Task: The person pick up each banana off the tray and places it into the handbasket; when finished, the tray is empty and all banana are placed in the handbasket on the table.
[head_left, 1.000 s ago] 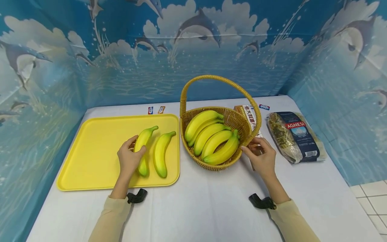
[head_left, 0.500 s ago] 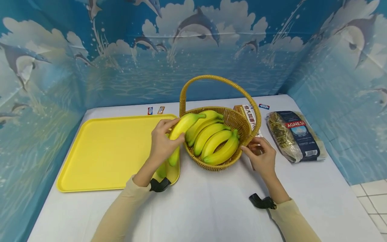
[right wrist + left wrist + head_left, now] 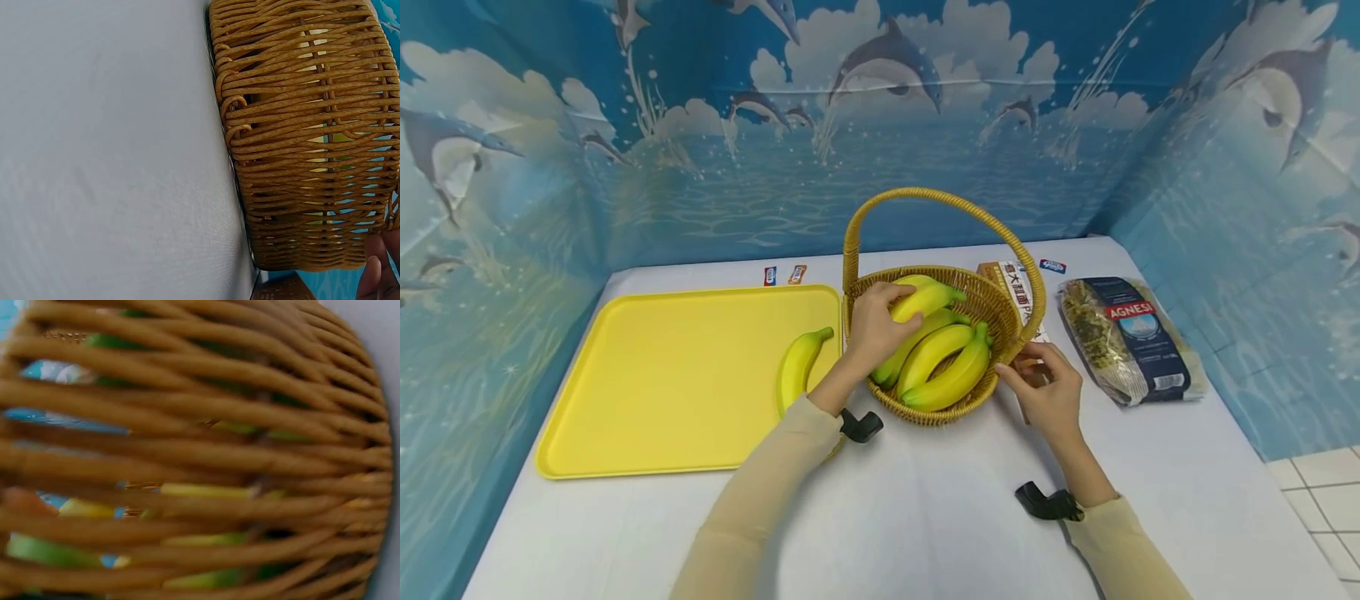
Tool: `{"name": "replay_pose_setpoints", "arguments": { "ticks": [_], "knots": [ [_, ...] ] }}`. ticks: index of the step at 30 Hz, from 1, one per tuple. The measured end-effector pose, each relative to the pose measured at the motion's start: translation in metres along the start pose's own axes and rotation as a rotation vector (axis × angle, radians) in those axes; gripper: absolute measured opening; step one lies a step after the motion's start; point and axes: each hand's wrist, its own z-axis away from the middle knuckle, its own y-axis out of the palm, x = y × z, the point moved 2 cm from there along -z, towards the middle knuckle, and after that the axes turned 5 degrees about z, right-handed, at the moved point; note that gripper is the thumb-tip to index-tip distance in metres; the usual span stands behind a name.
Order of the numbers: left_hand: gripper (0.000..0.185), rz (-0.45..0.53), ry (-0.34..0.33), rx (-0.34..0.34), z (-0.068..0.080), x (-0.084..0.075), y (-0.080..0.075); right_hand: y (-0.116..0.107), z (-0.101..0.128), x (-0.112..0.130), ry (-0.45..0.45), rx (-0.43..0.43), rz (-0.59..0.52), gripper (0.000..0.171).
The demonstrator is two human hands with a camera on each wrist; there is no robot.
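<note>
In the head view my left hand [image 3: 876, 329] pinches a yellow banana [image 3: 932, 298] over the left part of the wicker basket [image 3: 981, 292]. Several more bananas [image 3: 951, 379] lie inside that basket. My right hand [image 3: 1048, 387] holds the basket's rim on the right, near the handle's base; its fingertips also show at the weave in the right wrist view. On the yellow tray [image 3: 662, 383] lies one banana [image 3: 797, 367], partly covered by my left arm. Blurred basket weave [image 3: 187, 456] fills most of the left wrist view, with yellow and green showing through its gaps.
A bag of pasta [image 3: 1135, 337] lies to the right. Behind the basket is a printed box [image 3: 1018, 287], partly hidden. Small wrapped packets [image 3: 797, 273] lie at the back of the white table [image 3: 940, 517]. A dolphin-print curtain [image 3: 887, 200] encloses the table.
My left hand has carried the banana rightward from the tray, over the tray's edge and into the basket area. My right hand has stayed at the rim.
</note>
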Motion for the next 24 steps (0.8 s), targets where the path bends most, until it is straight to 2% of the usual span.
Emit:
{"name": "replay_pose_setpoints", "arguments": {
  "ticks": [7,17,24],
  "knots": [
    [0.038,-0.059,-0.048,0.010,0.001,0.008,0.012,0.000,0.000,-0.001,0.007,0.001,0.000,0.035],
    [0.036,-0.128,-0.067,0.013,0.002,0.009,0.016,0.001,0.000,-0.001,-0.002,0.006,-0.009,0.035],
    [0.033,-0.130,-0.058,-0.008,0.002,0.011,0.018,0.000,0.001,-0.002,-0.004,0.006,-0.007,0.035]
  ]
}}
